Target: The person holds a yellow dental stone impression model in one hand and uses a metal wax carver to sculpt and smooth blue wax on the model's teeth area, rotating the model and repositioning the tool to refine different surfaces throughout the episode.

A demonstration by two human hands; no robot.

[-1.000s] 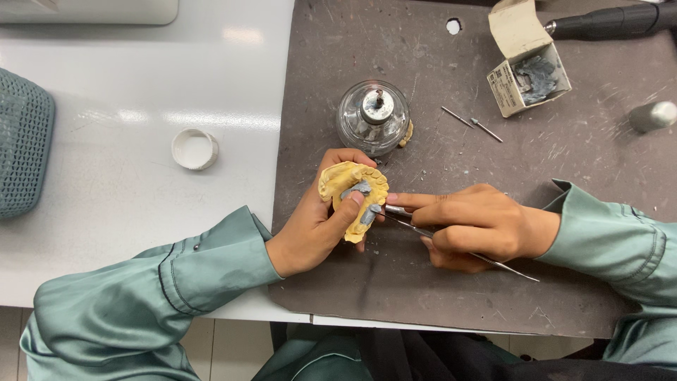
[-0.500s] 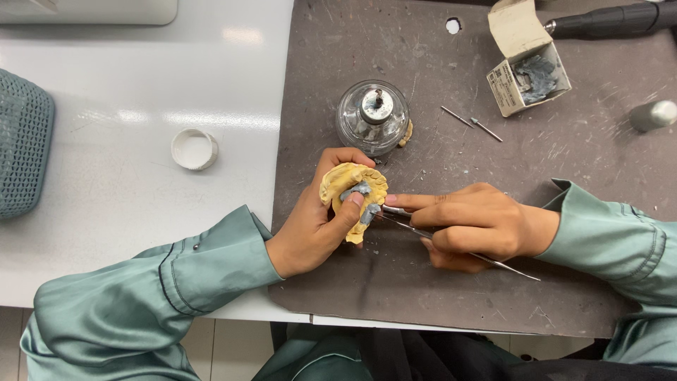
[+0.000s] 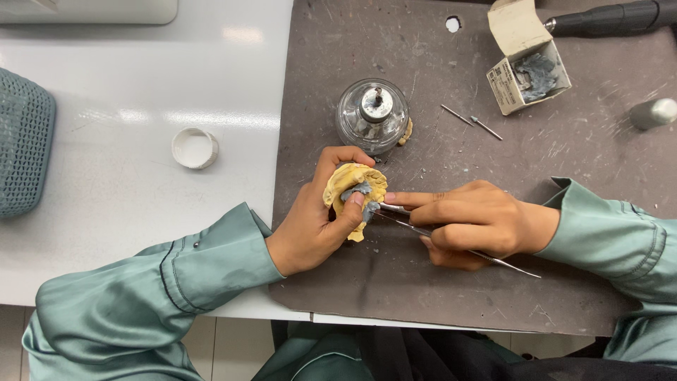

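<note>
The left hand [image 3: 310, 229] cups a yellow cast [image 3: 352, 189] just below the middle of the view, fingers curled around it and the thumb pressed on a grey patch of wax on its face. The cast is held just above the dark mat [image 3: 437, 296], not resting on it. From 3 o'clock the right hand [image 3: 472, 224] meets it, fingers pinched together on a thin metal tool [image 3: 451, 240] in a pen grip; the tool's tip touches the grey wax, and its far end sticks out past the palm toward 4 o'clock.

At 12 o'clock from the cast, near it, stands a glass burner [image 3: 372, 116]. Toward 1 o'clock lie two small metal pins [image 3: 471, 121], and further out an open cardboard box [image 3: 529, 70] with grey material inside. A black handpiece [image 3: 613, 17] lies at the top right edge, a small metal cylinder [image 3: 652, 113] at 2 o'clock. On the white surface [image 3: 141, 85] at 9 o'clock sits a white cap [image 3: 194, 148], and a teal mesh basket [image 3: 25, 152] at the far left.
</note>
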